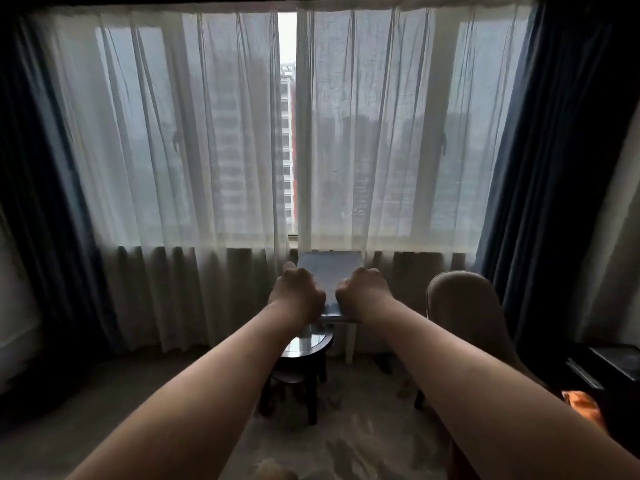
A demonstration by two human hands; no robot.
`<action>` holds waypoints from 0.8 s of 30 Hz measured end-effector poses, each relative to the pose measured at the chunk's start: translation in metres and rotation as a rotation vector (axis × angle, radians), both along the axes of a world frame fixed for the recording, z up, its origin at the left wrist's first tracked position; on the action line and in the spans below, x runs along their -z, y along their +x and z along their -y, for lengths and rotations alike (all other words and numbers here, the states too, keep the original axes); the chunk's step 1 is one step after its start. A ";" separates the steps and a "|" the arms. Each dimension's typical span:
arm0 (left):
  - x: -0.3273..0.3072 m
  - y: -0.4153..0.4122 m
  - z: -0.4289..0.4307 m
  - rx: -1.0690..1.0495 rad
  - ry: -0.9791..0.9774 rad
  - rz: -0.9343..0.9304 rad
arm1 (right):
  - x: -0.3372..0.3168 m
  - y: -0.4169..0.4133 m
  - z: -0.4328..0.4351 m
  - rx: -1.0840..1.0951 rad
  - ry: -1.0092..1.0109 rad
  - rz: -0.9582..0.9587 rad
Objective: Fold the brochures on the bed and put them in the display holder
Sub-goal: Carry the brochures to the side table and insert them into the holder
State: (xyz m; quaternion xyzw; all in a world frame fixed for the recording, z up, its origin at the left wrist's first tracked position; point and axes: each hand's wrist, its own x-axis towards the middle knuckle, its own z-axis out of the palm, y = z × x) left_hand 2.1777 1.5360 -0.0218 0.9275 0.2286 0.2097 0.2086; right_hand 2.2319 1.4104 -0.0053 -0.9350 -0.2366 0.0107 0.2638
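A: Obs. 1, far left. What stands there?

B: Dark blue drape (33,188), hanging full height. Next to it, sheer white curtains (194,140) across the window, parted by a narrow gap at centre; a tall building (287,147) shows through the gap.

A: Obs. 2, the hands?

B: Both arms stretch forward, bare. Left hand (297,295) sits at the left edge of a pale, flat brochure (329,275); fingers curled together into a fist-like grip, clamped on that edge. Thumb side is hidden, so the exact pinch cannot be told.

A: Brochure position?

B: Held in the air between the 2 hands, roughly level, its far edge towards the curtains. It is above a small round dark table (304,344) with a glossy top. Print on it is too blurred to read.

A: Obs. 3, right side?

B: Right hand (363,292) mirrors the left, fingers curled shut on the brochure's right edge. Beyond it, a beige upholstered chair (464,306), then a second dark blue drape (554,168). An orange item (585,405) shows low at right, unidentifiable.
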 end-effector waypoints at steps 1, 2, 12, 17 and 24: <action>0.003 0.022 -0.008 0.001 0.006 0.002 | 0.006 0.025 -0.012 -0.011 -0.012 0.020; 0.007 0.044 -0.017 0.004 0.015 -0.004 | 0.012 0.049 -0.024 -0.003 -0.018 0.027; 0.027 0.238 -0.121 -0.091 0.001 -0.032 | 0.029 0.260 -0.136 -0.081 0.047 -0.034; 0.041 0.324 -0.200 -0.106 -0.001 -0.029 | 0.039 0.346 -0.205 -0.116 0.067 -0.006; 0.062 0.446 -0.315 -0.070 -0.005 0.016 | 0.049 0.459 -0.313 -0.128 -0.025 0.033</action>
